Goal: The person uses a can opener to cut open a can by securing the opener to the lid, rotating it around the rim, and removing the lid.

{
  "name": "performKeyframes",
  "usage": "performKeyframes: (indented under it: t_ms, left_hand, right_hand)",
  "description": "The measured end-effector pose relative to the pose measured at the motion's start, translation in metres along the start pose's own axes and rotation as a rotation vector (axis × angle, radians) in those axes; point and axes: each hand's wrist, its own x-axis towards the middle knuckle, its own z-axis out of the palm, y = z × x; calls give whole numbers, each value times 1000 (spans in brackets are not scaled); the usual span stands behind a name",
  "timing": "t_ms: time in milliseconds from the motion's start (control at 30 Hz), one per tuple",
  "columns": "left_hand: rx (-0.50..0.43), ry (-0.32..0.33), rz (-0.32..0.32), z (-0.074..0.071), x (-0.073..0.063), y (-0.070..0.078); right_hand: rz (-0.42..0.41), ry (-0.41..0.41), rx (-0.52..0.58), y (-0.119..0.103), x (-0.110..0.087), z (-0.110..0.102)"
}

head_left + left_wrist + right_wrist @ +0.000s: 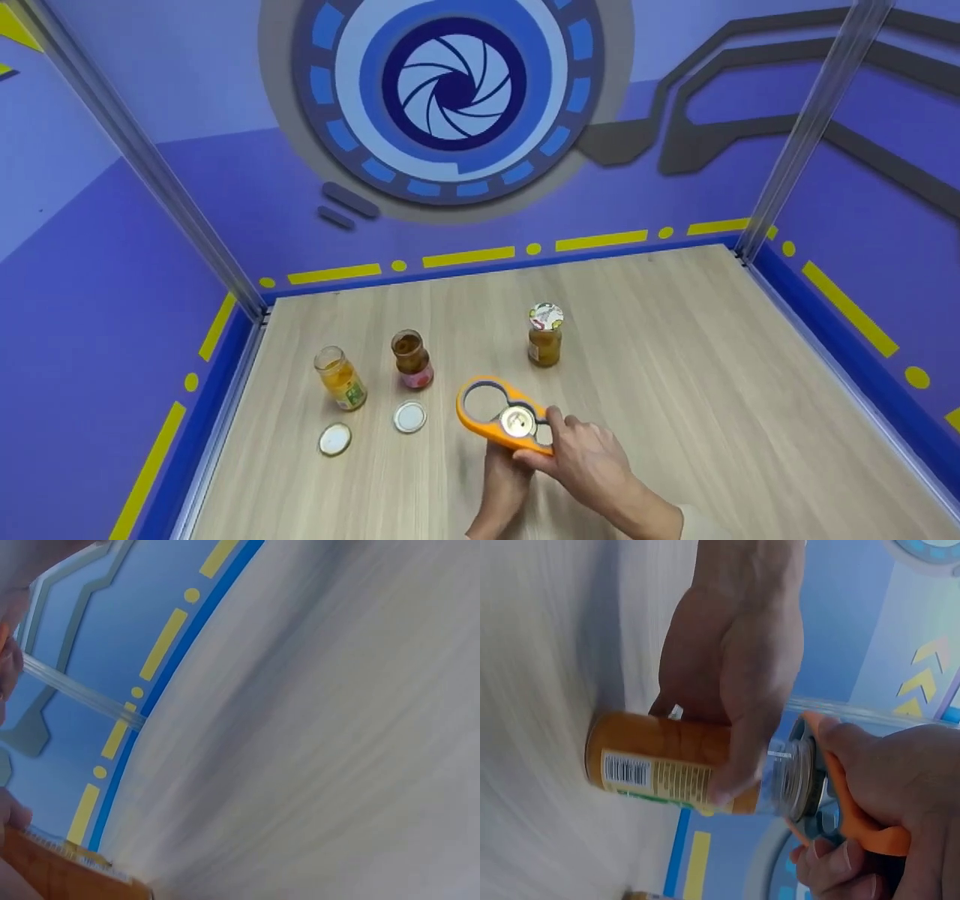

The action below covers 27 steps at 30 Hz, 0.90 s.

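Observation:
My left hand (504, 480) grips a glass jar (671, 754) with orange-brown contents and a barcode label, its thumb across the label. Most of this jar is hidden in the head view; its lower part shows at the bottom left of the left wrist view. An orange and grey jar opener (478, 429) with several round openings sits around the jar's lid (517, 421). My right hand (592, 457) holds the opener's right end, thumb at its near edge and fingers on its far side.
An uncapped jar with yellow contents (343, 384) and an uncapped dark-brown jar (412, 364) stand at left. Two loose lids, a left lid (334, 439) and a right lid (409, 417), lie before them. A capped jar (545, 346) stands farther back. Blue panels border the wooden table (712, 390).

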Motion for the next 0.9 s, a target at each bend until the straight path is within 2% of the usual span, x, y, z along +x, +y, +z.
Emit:
performKeyframes:
  t_ms: [133, 200, 300, 467, 633, 900]
  left_hand:
    - [271, -63, 82, -13, 1, 2]
    - [350, -86, 93, -19, 3, 4]
    - [370, -142, 75, -26, 7, 5]
    - [327, -266, 58, -35, 15, 4]
    - [329, -358, -28, -46, 23, 8]
    - [365, -512, -173, -61, 41, 13]
  right_hand:
    - [-55, -23, 31, 10, 5, -1]
    - [-82, -50, 53, 14, 9, -1]
    - [-128, -71, 75, 20, 14, 0]
    - [-198, -93, 120, 31, 20, 1]
    - [-267, -138, 164, 43, 31, 2]
    - [-394, -125, 180, 57, 42, 8]
